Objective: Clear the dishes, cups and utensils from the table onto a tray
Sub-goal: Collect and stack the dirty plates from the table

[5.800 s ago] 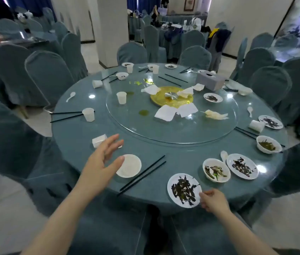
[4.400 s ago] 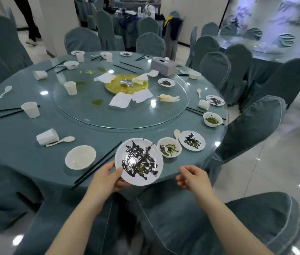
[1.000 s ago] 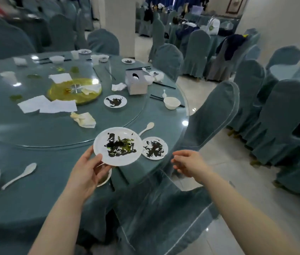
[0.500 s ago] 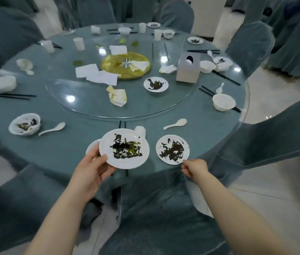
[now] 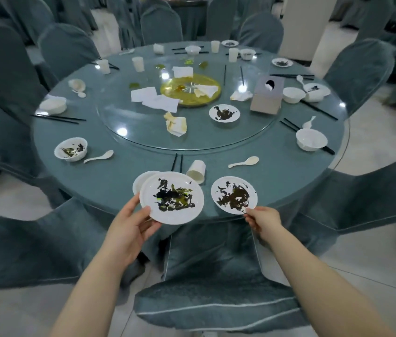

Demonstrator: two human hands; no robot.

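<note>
My left hand (image 5: 129,229) grips a white plate (image 5: 171,197) smeared with dark food scraps, held above the near edge of the round table (image 5: 277,171). Partly hidden under that plate lies a white bowl (image 5: 141,180). My right hand (image 5: 262,221) pinches the near rim of a second dirty plate (image 5: 234,195) that lies at the table's edge. A tipped paper cup (image 5: 196,171), a white spoon (image 5: 244,162) and black chopsticks (image 5: 177,162) lie just beyond the plates. No tray is in view.
A glass turntable (image 5: 143,132) carries a small dirty plate (image 5: 224,113), napkins and a tissue box (image 5: 267,94). Bowls (image 5: 311,139), cups, spoons and chopsticks ring the table. A covered chair (image 5: 214,283) stands between me and the table; more chairs surround it.
My right hand has closed its fingertips on the rim of the second plate. My left hand still holds its plate in about the same place.
</note>
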